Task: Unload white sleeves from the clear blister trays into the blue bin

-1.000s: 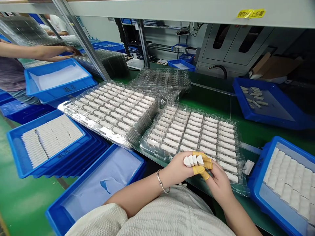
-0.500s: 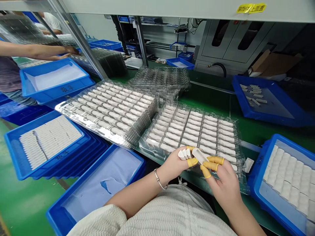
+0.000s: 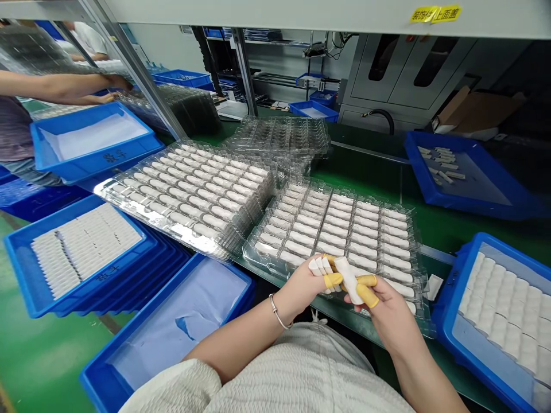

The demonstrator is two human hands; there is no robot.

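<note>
My left hand (image 3: 319, 276), with yellow finger cots, is closed around several white plastic pieces (image 3: 322, 267) held side by side. In my right hand (image 3: 373, 295), also in yellow finger cots, one white elongated piece (image 3: 350, 281) is pinched, its smooth rounded face toward me. Its upper end is close to the left fingertips; whether they touch it I cannot tell. Both hands are above the near edge of a clear blister tray (image 3: 267, 261) filled with rows of like white pieces. One loose white piece (image 3: 433, 287) lies beside the tray's right edge.
A stack of filled clear trays (image 3: 193, 195) stands at left, with empty-looking clear trays (image 3: 279, 135) behind. Blue bins of white pieces stand at right (image 3: 443, 338) and left (image 3: 21, 258). A paper-lined blue bin (image 3: 99, 361) is near my left. Another person's arm (image 3: 55, 86) reaches in at far left.
My right hand has turned the single white piece over, from its hollow side to its smooth side. The left hand stays nearly in place with its pieces.
</note>
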